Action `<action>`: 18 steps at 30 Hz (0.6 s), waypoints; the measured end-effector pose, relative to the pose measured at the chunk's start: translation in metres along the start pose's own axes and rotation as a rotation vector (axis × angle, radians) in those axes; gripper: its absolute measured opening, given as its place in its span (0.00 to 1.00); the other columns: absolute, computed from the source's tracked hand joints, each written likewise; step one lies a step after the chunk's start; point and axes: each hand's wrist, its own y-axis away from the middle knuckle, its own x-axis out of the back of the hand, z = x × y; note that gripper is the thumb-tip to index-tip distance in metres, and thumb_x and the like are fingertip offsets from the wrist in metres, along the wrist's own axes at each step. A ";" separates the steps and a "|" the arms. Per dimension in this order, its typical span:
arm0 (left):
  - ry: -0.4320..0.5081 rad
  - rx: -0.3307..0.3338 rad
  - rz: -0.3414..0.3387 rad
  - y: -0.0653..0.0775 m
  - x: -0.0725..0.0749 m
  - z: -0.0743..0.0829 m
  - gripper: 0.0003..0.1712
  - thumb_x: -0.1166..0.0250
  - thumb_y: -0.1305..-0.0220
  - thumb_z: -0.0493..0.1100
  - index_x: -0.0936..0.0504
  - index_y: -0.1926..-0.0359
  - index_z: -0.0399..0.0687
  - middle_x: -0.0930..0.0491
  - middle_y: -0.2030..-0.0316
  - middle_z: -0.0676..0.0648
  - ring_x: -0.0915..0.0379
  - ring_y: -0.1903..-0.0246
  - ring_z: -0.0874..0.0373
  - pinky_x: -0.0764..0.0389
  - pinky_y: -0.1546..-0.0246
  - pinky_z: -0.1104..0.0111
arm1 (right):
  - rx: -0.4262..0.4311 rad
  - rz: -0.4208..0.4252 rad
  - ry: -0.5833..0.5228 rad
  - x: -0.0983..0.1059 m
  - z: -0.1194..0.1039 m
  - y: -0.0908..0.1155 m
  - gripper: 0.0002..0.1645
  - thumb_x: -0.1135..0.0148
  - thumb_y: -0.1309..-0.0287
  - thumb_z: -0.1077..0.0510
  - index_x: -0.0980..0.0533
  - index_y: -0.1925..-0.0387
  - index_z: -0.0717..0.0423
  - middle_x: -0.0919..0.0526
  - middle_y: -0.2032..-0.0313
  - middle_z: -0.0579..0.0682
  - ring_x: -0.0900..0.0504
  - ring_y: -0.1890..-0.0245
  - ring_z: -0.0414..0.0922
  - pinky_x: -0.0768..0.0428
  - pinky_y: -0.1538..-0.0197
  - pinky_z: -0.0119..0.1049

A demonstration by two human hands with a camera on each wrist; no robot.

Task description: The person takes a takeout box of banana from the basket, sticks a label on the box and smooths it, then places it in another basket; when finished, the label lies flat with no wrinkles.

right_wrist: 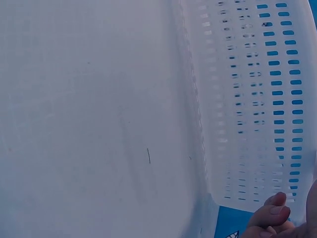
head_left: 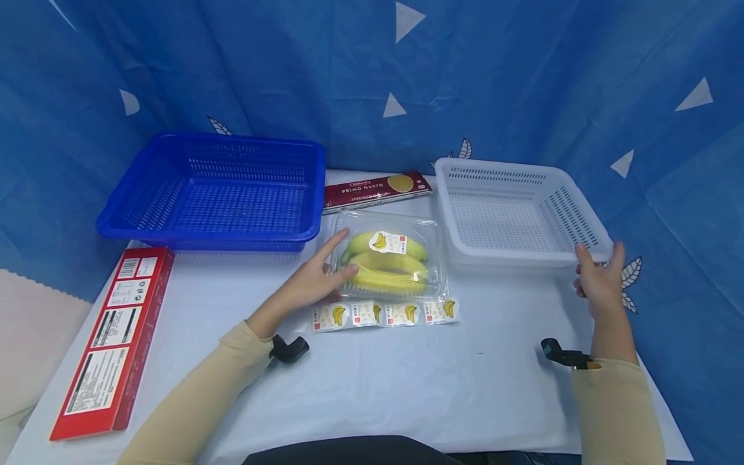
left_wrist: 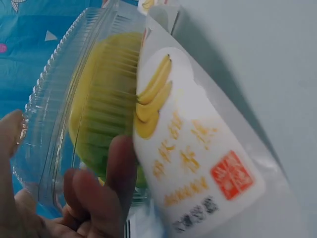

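Note:
My left hand (head_left: pixel 308 284) grips the left side of a clear plastic clamshell box (head_left: pixel 438 258), its thumb over the lid. Inside lie bananas (head_left: pixel 389 281), yellow with greenish parts, and a banana sticker (head_left: pixel 395 243) sits on the lid. Along the box's front edge runs a strip of banana stickers (head_left: pixel 372 314); it looms large in the left wrist view, beside the curled fingers (left_wrist: pixel 121 163). Over at the right, my right hand (head_left: pixel 599 284) holds the front right corner of a white plastic basket (head_left: pixel 511 254), thumb on the rim and fingers outside.
A blue basket (head_left: pixel 250 242) stands at the back left. Behind the clamshell lies a red spaghetti packet (head_left: pixel 372 192). Along the table's left edge is a long red carton (head_left: pixel 113 342). Blue patterned cloth (head_left: pixel 372 77) hangs behind the white-covered table (head_left: pixel 407 387).

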 end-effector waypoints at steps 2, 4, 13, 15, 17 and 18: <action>0.003 0.004 -0.002 -0.002 0.000 0.000 0.46 0.42 0.37 0.72 0.59 0.26 0.89 0.19 0.65 0.37 0.19 0.77 0.49 0.20 0.67 0.61 | -0.004 -0.002 -0.016 0.000 0.000 0.000 0.59 0.49 0.43 0.24 0.79 0.29 0.16 0.32 0.62 0.47 0.29 0.81 0.40 0.26 0.77 0.32; 0.035 0.014 -0.014 -0.003 0.000 0.000 0.45 0.42 0.36 0.71 0.58 0.26 0.89 0.19 0.62 0.36 0.18 0.77 0.50 0.20 0.69 0.61 | -0.006 -0.007 -0.044 0.000 0.000 0.000 0.59 0.48 0.43 0.25 0.78 0.28 0.16 0.32 0.61 0.48 0.29 0.80 0.40 0.26 0.77 0.32; 0.178 0.081 -0.096 -0.006 0.003 0.004 0.44 0.39 0.36 0.68 0.56 0.28 0.92 0.28 0.40 0.28 0.18 0.80 0.48 0.23 0.83 0.64 | 0.003 0.005 -0.117 -0.001 0.000 0.000 0.61 0.44 0.43 0.27 0.77 0.27 0.17 0.31 0.61 0.48 0.30 0.81 0.39 0.27 0.76 0.32; 0.151 0.094 -0.093 -0.006 0.003 0.005 0.42 0.40 0.35 0.68 0.57 0.29 0.94 0.20 0.54 0.31 0.22 0.84 0.48 0.27 0.85 0.66 | 0.003 0.005 -0.135 -0.001 0.000 0.000 0.61 0.43 0.43 0.28 0.77 0.27 0.17 0.31 0.60 0.48 0.30 0.81 0.39 0.27 0.77 0.32; 0.114 0.099 -0.082 -0.006 0.002 0.005 0.41 0.42 0.33 0.68 0.59 0.29 0.95 0.20 0.71 0.38 0.26 0.86 0.50 0.30 0.86 0.67 | 0.003 0.004 -0.145 -0.002 -0.001 0.000 0.60 0.43 0.43 0.28 0.77 0.27 0.17 0.31 0.60 0.48 0.30 0.81 0.39 0.27 0.77 0.31; 0.097 0.101 -0.075 -0.006 0.002 0.005 0.41 0.43 0.33 0.68 0.59 0.29 0.96 0.23 0.78 0.41 0.27 0.87 0.50 0.31 0.87 0.68 | 0.004 0.004 -0.151 -0.002 -0.001 -0.001 0.60 0.43 0.43 0.28 0.76 0.27 0.17 0.31 0.60 0.47 0.30 0.81 0.39 0.27 0.77 0.31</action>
